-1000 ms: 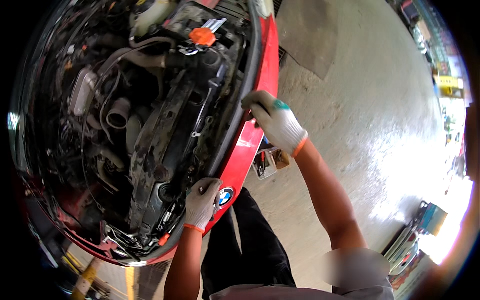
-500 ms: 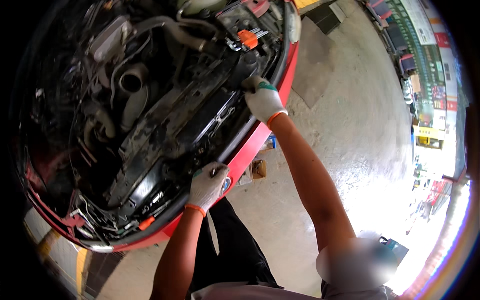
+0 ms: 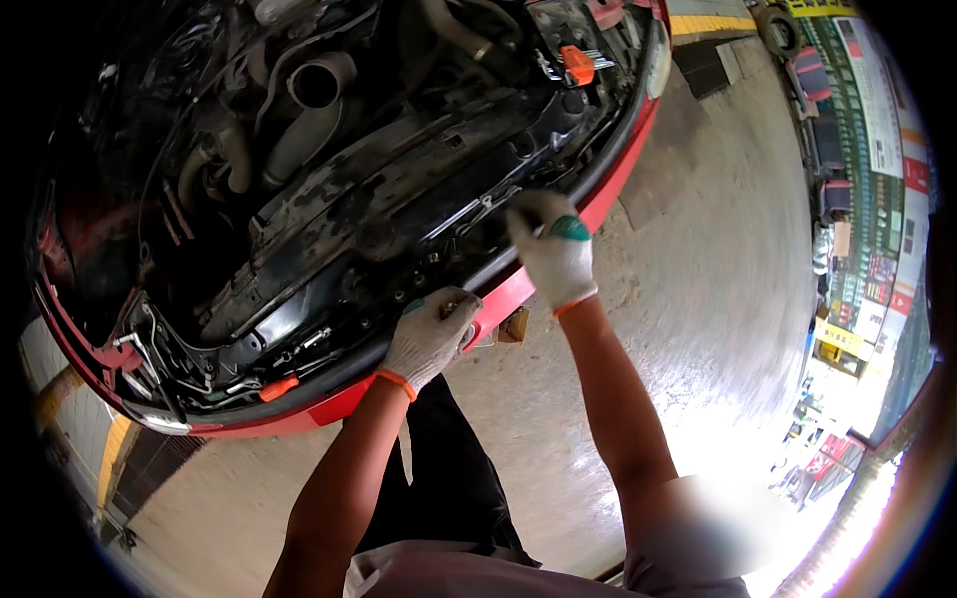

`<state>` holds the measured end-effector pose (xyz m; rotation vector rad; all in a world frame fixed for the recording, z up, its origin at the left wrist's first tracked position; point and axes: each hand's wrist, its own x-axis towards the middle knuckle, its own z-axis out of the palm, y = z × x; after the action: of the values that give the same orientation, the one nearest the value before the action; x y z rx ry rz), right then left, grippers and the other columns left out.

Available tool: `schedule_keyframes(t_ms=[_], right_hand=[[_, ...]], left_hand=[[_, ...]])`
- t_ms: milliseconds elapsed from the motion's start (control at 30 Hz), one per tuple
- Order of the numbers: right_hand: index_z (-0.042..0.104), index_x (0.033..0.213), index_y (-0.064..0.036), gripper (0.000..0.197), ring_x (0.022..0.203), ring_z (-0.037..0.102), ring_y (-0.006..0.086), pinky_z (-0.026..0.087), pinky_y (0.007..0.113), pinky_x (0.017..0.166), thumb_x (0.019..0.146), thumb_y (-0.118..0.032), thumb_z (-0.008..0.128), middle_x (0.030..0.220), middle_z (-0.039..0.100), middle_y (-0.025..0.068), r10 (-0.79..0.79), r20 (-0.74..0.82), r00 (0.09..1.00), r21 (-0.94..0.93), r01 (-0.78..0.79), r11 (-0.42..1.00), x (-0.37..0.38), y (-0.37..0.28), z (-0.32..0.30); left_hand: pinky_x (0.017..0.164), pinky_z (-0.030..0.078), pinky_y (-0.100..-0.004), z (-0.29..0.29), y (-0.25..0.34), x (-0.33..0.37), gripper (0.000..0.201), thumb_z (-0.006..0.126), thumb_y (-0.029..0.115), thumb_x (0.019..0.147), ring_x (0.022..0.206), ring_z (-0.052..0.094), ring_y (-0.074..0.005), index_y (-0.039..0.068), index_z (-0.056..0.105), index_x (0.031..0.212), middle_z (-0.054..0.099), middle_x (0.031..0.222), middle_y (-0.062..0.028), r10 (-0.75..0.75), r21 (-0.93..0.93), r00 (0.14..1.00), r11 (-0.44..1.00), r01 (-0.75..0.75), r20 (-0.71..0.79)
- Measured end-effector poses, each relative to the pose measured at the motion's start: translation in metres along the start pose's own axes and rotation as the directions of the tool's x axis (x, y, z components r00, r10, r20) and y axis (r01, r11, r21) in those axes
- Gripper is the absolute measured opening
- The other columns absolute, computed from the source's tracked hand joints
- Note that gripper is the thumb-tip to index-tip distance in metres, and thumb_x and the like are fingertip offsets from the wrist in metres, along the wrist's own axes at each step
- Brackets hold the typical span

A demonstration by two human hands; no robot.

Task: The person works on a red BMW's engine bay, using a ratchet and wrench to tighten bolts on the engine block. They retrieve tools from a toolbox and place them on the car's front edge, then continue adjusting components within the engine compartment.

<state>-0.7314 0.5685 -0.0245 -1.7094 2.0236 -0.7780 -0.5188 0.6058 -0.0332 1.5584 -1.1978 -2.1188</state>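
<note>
Both my hands wear white knit gloves with orange cuffs, at the front edge of a red car's open engine bay. My left hand [image 3: 431,329] is closed at the black front trim [image 3: 349,371], its fingers curled around something small and dark that I cannot make out. Farther right, my right hand [image 3: 556,247] is over the front edge, close to a wrench [image 3: 486,202] lying on the black panel. Motion blurs its fingers, so what they hold, if anything, does not show. Small metal pieces [image 3: 432,257] lie between the hands.
An orange hex key holder [image 3: 576,66] rests at the bay's far right. An orange-handled tool [image 3: 279,389] and several metal tools [image 3: 150,349] lie at the left. Below the red bumper [image 3: 508,299] stands a cardboard box [image 3: 513,326]. Stocked shelves [image 3: 877,229] line the right.
My right hand has come back from the panel's far right corner toward the wrench and my left hand. The left hand stays closed at the front edge. The whole view has shifted.
</note>
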Motion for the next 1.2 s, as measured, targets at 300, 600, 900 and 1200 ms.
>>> schedule_keyframes(t_ms=[300,600,900,1200], right_hand=[[0.075,0.103,-0.013,0.027,0.092,0.072,0.0349,0.059,0.047,0.078,0.093,-0.037,0.069,0.101,0.073,0.0123,0.297,0.181,0.938,-0.368,-0.215,0.905,-0.024,-0.054,0.041],[0.078,0.105,-0.0139,0.035,0.099,0.072,0.0342,0.059,0.045,0.085,0.088,-0.044,0.074,0.105,0.074,0.0125,0.344,0.224,0.912,-0.482,-0.203,0.853,-0.023,-0.071,0.049],[0.078,0.112,-0.0164,0.042,0.103,0.072,0.0355,0.058,0.047,0.087,0.09,-0.051,0.069,0.111,0.075,0.0154,0.404,0.241,0.883,-0.611,-0.186,0.77,-0.018,-0.082,0.061],[0.078,0.114,-0.0155,0.04,0.105,0.072,0.0374,0.058,0.047,0.088,0.091,-0.046,0.065,0.113,0.076,0.0146,0.456,0.189,0.87,-0.66,-0.231,0.715,-0.014,-0.086,0.073]], left_hand=[[0.04,0.036,-0.0244,-0.025,-0.02,-0.067,0.025,0.063,0.025,0.103,0.045,0.048,-0.0089,0.001,0.07,0.101,0.056,0.064,-0.0015,-0.278,-0.51,0.96,0.832,0.218,-0.044],[0.047,0.04,-0.0235,-0.067,-0.043,-0.131,0.022,0.053,0.018,0.105,0.057,0.057,-0.0114,0.003,0.069,0.108,0.063,0.08,-0.0055,-0.295,-0.75,0.943,0.656,0.083,-0.153],[0.051,0.044,-0.0219,-0.111,-0.061,-0.161,0.03,0.053,0.008,0.097,0.109,0.074,-0.0241,0.004,0.063,0.124,0.071,0.122,-0.0149,-0.157,-0.862,0.971,0.501,-0.081,-0.182],[0.049,0.045,-0.0216,-0.127,-0.075,-0.18,0.028,0.054,0.008,0.105,0.108,0.075,-0.0236,0.0,0.059,0.131,0.069,0.127,-0.0177,-0.128,-0.846,0.964,0.516,-0.137,-0.234]])
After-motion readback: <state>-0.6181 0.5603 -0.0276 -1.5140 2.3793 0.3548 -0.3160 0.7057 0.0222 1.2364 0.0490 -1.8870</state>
